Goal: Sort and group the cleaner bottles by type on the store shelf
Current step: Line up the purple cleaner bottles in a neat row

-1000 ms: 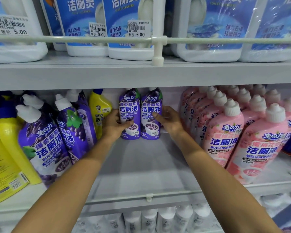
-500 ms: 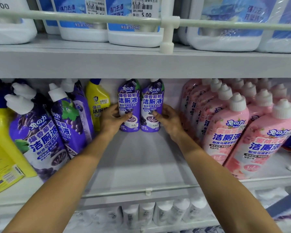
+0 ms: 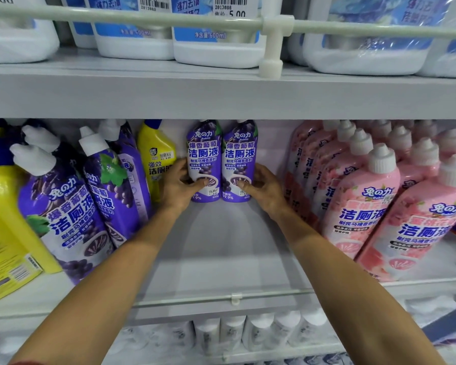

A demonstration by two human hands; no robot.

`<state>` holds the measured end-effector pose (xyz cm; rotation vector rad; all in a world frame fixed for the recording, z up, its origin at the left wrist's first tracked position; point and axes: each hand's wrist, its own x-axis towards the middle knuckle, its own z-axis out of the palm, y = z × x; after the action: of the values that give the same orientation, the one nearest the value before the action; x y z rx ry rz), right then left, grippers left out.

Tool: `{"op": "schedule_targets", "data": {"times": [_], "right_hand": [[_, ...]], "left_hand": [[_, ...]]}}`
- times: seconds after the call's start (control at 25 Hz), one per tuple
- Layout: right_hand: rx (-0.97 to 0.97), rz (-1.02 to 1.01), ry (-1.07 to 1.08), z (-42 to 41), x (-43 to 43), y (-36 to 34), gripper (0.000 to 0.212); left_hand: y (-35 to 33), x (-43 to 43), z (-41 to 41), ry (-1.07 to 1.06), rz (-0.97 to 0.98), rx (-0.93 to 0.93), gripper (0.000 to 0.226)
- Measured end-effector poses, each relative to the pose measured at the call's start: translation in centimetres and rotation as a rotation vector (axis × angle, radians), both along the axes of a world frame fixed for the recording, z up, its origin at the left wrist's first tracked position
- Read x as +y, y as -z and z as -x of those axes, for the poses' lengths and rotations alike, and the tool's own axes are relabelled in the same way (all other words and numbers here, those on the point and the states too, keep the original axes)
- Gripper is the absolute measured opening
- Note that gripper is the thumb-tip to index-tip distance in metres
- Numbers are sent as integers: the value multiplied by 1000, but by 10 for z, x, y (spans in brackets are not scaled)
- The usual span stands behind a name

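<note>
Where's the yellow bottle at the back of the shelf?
Head view, left of centre: the yellow bottle stands at the back of the middle shelf, between the leaning purple bottles and the left hand, which grips an upright purple bottle.

Glossy purple plastic bottles (image 3: 221,162) (printed film sleeves) stand on a matt, smooth grey shelf board (image 3: 221,246); pink plastic bottles (image 3: 366,206) gleam likewise.

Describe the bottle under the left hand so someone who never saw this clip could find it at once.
On the middle shelf, a bare gap lies between leaning purple bottles and pink bottles. At its back two more stand upright side by side. The left hand grips the left purple bottle, next to the yellow bottle; the right hand holds the right purple bottle.
</note>
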<state>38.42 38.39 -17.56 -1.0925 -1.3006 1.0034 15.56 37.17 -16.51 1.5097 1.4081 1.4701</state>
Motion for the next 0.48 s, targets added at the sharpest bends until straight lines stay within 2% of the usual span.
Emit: {"op": "schedule_targets", "data": {"times": [0.16, 0.48], "right_hand": [[-9, -10, 5, -1, -2, 0, 52], [-74, -53, -7, -7, -12, 6, 50]], "left_hand": [[-2, 2, -1, -19, 67, 103, 67], [0, -5, 17, 98, 89, 144, 57]]}}
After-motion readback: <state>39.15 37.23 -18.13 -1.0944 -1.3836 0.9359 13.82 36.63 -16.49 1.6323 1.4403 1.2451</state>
